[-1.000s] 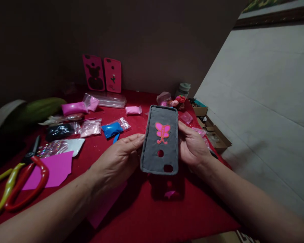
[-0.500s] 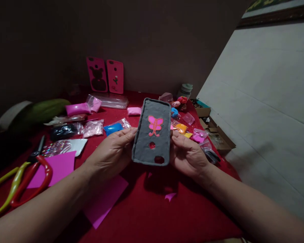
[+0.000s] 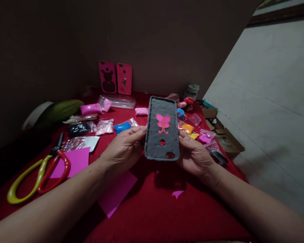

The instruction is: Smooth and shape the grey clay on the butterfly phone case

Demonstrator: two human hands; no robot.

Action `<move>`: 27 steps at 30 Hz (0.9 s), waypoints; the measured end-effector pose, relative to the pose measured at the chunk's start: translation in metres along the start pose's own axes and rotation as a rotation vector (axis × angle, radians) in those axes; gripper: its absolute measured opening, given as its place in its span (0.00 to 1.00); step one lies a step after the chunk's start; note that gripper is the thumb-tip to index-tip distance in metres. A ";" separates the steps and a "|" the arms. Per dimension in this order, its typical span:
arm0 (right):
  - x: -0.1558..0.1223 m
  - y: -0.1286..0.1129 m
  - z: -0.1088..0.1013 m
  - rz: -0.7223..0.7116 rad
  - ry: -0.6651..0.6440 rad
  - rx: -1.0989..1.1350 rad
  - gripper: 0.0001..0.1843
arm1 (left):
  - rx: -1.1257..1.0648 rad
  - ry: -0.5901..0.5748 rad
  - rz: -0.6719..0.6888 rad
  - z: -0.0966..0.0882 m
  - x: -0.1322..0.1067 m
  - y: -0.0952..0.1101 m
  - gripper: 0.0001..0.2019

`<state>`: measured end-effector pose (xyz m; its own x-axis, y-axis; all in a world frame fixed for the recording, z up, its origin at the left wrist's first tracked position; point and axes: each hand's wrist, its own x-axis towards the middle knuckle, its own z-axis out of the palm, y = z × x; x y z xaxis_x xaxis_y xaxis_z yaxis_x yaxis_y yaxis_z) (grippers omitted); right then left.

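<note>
Both hands hold a grey phone case (image 3: 162, 135) upright above the red table (image 3: 152, 209). A pink butterfly (image 3: 163, 123) is stuck on its back, with two holes below it. My left hand (image 3: 124, 148) grips the case's left edge, fingers curled behind it. My right hand (image 3: 194, 153) grips the right edge the same way. The case is raised a little off the cloth and casts a shadow beneath.
Two pink phone cases (image 3: 115, 77) lean on the back wall. Several small bags of coloured clay (image 3: 105, 126) lie at the left and right. Scissors with red and yellow handles (image 3: 44, 168) rest on pink foam sheets (image 3: 77, 162). Cardboard boxes (image 3: 226, 138) sit at the right edge.
The case has stayed in both hands, first lifting a little and tilting, then coming straighter. The camera has turned left, so everything on the table shifted right in view.
</note>
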<state>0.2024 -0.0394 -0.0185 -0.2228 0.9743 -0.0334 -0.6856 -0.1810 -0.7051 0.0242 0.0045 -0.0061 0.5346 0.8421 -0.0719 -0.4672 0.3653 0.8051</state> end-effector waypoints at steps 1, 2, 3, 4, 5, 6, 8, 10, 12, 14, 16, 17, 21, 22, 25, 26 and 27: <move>0.000 0.000 0.000 0.000 0.007 -0.009 0.10 | 0.004 -0.002 0.001 0.000 0.000 0.000 0.08; 0.000 0.000 0.001 0.001 0.009 -0.018 0.10 | 0.009 -0.006 0.000 0.000 0.000 0.000 0.08; 0.000 -0.001 0.001 0.000 0.008 -0.025 0.10 | 0.014 -0.009 -0.001 0.000 0.000 0.001 0.08; 0.000 -0.001 0.000 -0.004 0.006 -0.029 0.10 | 0.020 -0.012 -0.003 0.000 0.001 0.001 0.08; 0.000 -0.001 0.000 -0.010 0.004 -0.032 0.11 | 0.026 -0.016 -0.006 -0.001 0.001 0.001 0.08; 0.000 -0.001 -0.001 -0.018 0.002 -0.033 0.10 | 0.032 -0.018 -0.009 -0.001 0.001 0.001 0.09; 0.001 -0.001 -0.002 -0.024 -0.006 -0.034 0.10 | 0.043 -0.023 -0.013 -0.003 0.001 0.000 0.10; 0.001 -0.001 -0.002 -0.016 -0.018 -0.025 0.10 | 0.052 -0.028 -0.018 -0.004 0.001 0.000 0.11; 0.001 -0.002 -0.002 -0.006 -0.027 -0.007 0.11 | 0.058 -0.033 -0.023 -0.005 0.001 -0.001 0.11; 0.001 -0.002 0.000 -0.003 -0.021 -0.002 0.11 | 0.061 -0.038 -0.030 -0.007 0.002 -0.002 0.10; 0.001 -0.003 0.000 -0.002 0.000 -0.010 0.11 | 0.063 -0.041 -0.036 -0.009 0.002 -0.004 0.11; 0.002 -0.003 0.000 -0.001 0.011 -0.014 0.11 | 0.062 -0.041 -0.038 -0.010 0.003 -0.006 0.11; 0.002 -0.003 -0.001 0.013 0.044 -0.020 0.10 | 0.053 -0.041 -0.042 -0.012 0.003 -0.007 0.10; 0.002 -0.003 0.000 0.018 0.049 -0.022 0.10 | 0.051 -0.042 -0.042 -0.012 0.003 -0.007 0.09; 0.001 -0.004 0.001 0.028 0.060 -0.026 0.10 | 0.046 -0.043 -0.043 -0.009 0.002 -0.004 0.09; 0.001 -0.004 0.001 0.027 0.062 -0.026 0.10 | 0.046 -0.043 -0.046 -0.009 0.002 -0.003 0.09; 0.002 -0.004 0.001 0.024 0.062 -0.023 0.10 | 0.047 -0.042 -0.050 -0.008 0.002 -0.003 0.08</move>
<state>0.2043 -0.0372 -0.0147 -0.1948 0.9763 -0.0938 -0.6642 -0.2017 -0.7198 0.0206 0.0083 -0.0131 0.5858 0.8056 -0.0886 -0.4064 0.3865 0.8279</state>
